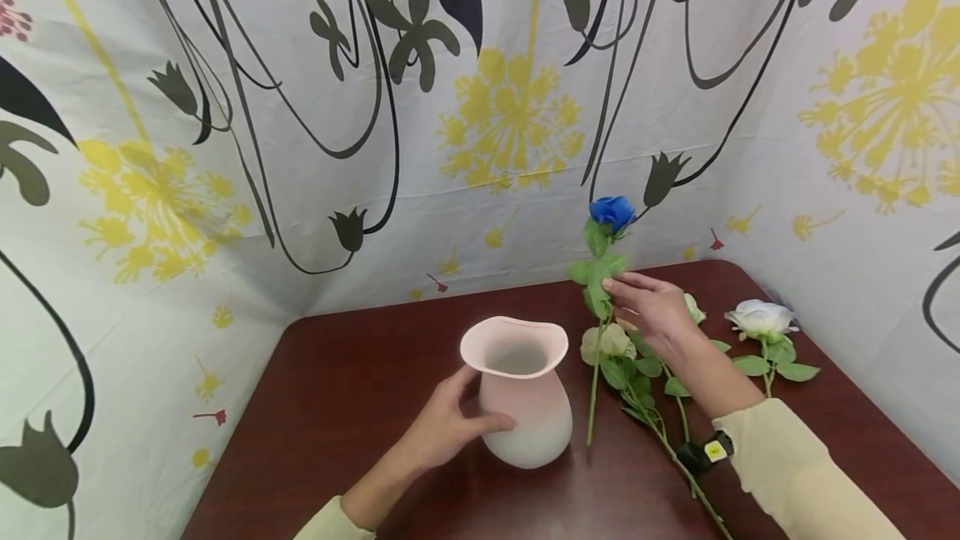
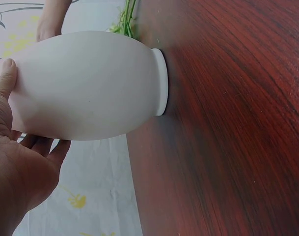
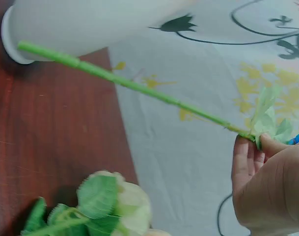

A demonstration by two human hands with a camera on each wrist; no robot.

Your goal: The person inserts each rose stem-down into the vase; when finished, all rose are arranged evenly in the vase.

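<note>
A pale pinkish-white vase (image 1: 528, 415) with a wavy flared rim stands upright on the dark red table. My left hand (image 1: 452, 423) holds it from the left, thumb across its front and fingers curled behind the neck, as the left wrist view (image 2: 21, 167) also shows. Just right of the vase, my right hand (image 1: 654, 307) pinches the stem of a blue rose (image 1: 612, 213) near its upper leaves. The rose is upright, and its bare green stem (image 3: 139, 87) hangs down beside the vase, its lower end near the vase's base.
Cream roses (image 1: 609, 342) with long leafy stems lie on the table (image 1: 360, 390) under and beside my right forearm. A white rose (image 1: 761, 319) lies farther right, near the table's edge. A floral-patterned cloth (image 1: 480, 132) hangs behind the table and along both sides.
</note>
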